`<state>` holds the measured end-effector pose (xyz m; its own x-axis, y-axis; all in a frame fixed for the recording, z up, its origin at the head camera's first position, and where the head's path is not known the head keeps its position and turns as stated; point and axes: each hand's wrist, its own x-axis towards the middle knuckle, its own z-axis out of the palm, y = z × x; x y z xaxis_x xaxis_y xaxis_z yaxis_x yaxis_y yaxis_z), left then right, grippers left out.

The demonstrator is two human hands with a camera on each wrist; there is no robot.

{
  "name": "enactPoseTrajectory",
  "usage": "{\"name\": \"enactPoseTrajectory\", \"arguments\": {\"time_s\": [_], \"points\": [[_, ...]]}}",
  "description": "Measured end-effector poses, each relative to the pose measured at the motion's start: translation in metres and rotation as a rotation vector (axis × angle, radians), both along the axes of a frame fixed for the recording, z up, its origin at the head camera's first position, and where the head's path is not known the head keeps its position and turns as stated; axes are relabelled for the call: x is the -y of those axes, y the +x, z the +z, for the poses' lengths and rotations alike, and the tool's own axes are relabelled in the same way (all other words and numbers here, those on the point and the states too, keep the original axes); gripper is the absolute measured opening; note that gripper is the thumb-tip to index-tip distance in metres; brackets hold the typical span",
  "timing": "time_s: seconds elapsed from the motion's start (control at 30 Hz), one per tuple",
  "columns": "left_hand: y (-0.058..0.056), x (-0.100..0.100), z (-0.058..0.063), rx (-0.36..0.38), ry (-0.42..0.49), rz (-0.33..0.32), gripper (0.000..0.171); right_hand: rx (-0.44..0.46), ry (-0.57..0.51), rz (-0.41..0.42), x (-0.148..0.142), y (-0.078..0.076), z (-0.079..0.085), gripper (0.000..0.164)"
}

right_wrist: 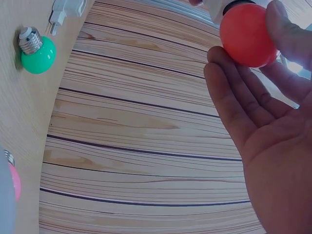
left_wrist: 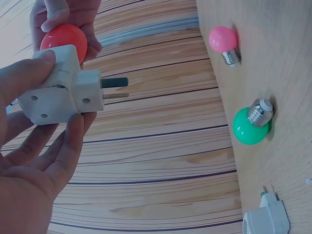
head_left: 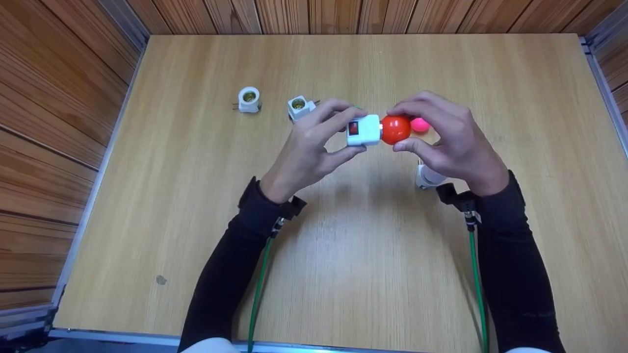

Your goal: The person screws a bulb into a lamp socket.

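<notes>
Above the table, my left hand (head_left: 314,142) grips a white plug-in lamp socket (head_left: 363,130) with a red switch on its side. Two plug prongs (left_wrist: 115,83) stick out of the socket in the left wrist view. From the other side, my right hand (head_left: 449,139) pinches a red light bulb (head_left: 396,129) between thumb and fingers. The bulb's base end is at the socket's mouth, in line with it, and most of its metal thread is hidden. In the right wrist view the red bulb (right_wrist: 247,35) rests against the fingertips.
Two more white sockets (head_left: 248,100) (head_left: 299,107) stand at the back left, the second partly behind my left hand. Another white socket (head_left: 428,176) lies beneath my right hand. A pink bulb (left_wrist: 223,40) and a green bulb (left_wrist: 250,127) lie on the table (head_left: 314,274). Wood-plank walls (head_left: 333,17) border it.
</notes>
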<state>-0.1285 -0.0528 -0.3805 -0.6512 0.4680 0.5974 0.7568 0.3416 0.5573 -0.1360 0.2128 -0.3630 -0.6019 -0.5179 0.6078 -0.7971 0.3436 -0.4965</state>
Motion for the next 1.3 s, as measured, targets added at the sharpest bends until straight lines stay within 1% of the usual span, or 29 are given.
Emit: {"name": "enactPoseTrajectory", "arguments": {"time_s": [0.33,0.57,0.7,0.9,1.0,1.1,1.2,1.3], "points": [[-0.0006,-0.0003,-0.0009,-0.001,-0.011,0.012,0.044,-0.01,0.004,0.008,-0.0003,-0.0002,-0.0009,0.045],[-0.0005,-0.0003,-0.0011,0.008,0.006,0.026,0.044,-0.021,0.014,-0.02,0.0022,0.001,0.0001,0.053],[-0.0011,-0.001,-0.0005,0.017,0.012,0.04,0.046,-0.026,-0.007,-0.04,0.0039,0.0004,-0.0001,0.052],[-0.0014,-0.0014,-0.0006,0.047,0.028,0.039,0.05,-0.042,-0.072,-0.035,0.0049,-0.0017,-0.0015,0.053],[-0.0015,-0.0013,-0.0015,0.089,0.049,0.021,0.052,-0.043,-0.085,-0.044,0.0047,-0.0017,-0.0016,0.053],[-0.0025,-0.0011,-0.0032,0.158,0.086,-0.008,0.053,-0.038,-0.103,-0.061,0.005,-0.0012,-0.0012,0.053],[-0.0047,-0.0006,-0.0048,0.266,0.144,-0.052,0.053,-0.031,-0.132,-0.079,0.0054,-0.0009,-0.0007,0.052],[-0.0076,0.0006,-0.0063,0.402,0.211,-0.105,0.049,-0.014,-0.168,-0.079,0.0055,-0.0011,0.0001,0.049]]}}
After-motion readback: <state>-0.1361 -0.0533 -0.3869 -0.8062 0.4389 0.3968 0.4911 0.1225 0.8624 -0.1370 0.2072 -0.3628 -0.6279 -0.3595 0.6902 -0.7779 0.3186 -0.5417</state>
